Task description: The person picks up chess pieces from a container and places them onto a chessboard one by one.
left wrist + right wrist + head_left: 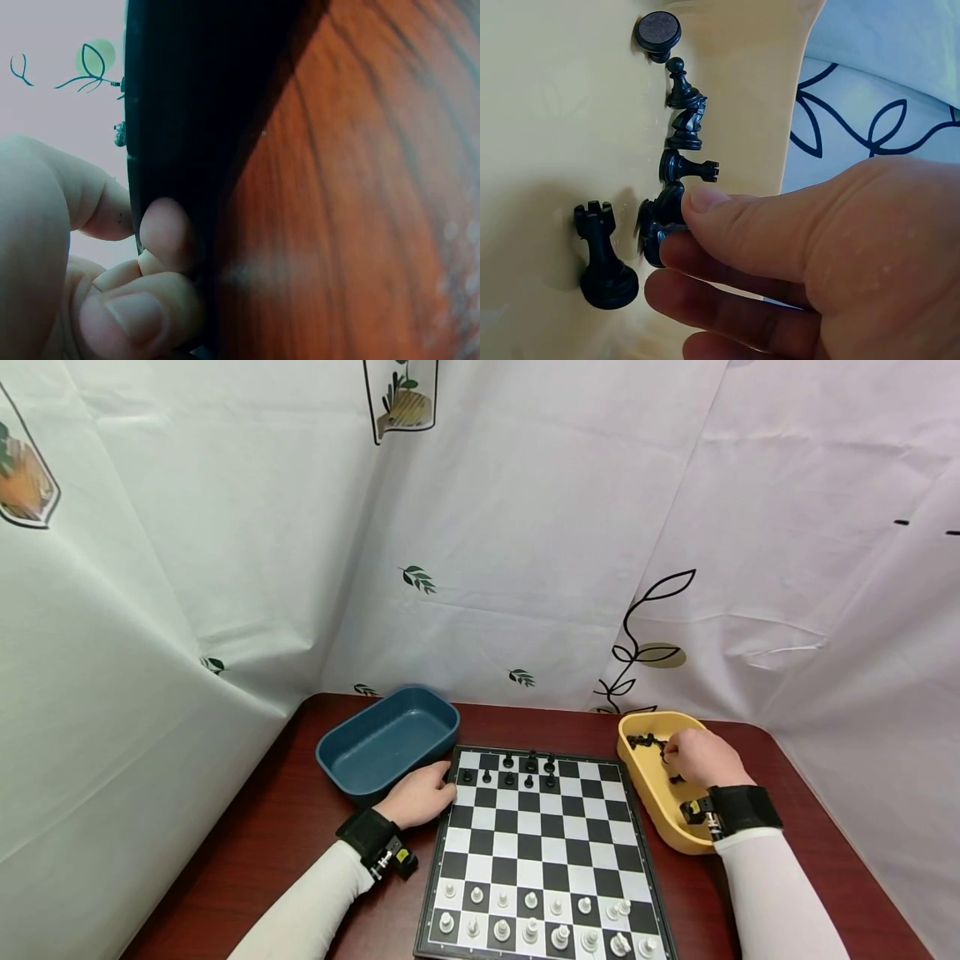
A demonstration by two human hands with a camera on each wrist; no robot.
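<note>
A chessboard (pixel 536 839) lies on the table with white chess pieces (pixel 530 930) in two rows at the near end and several black pieces (pixel 510 779) at the far left. My left hand (pixel 417 795) grips the board's left edge (pixel 176 97), thumb and fingers on opposite faces. Inside the yellow tray (pixel 663 793) is my right hand (pixel 705 760). Its thumb and index finger are right at a black piece (pixel 667 206); I cannot tell whether they pinch it. Near the fingers lie a black rook (pixel 600 255), another rook (pixel 690 166), a knight (pixel 687 126) and a pawn (pixel 681 84).
A dark blue tray (pixel 390 739) stands left of the board, close behind my left hand. The yellow tray stands just off the board's right edge. White patterned cloth (pixel 525 568) hangs behind and beside the dark red table (pixel 247 852).
</note>
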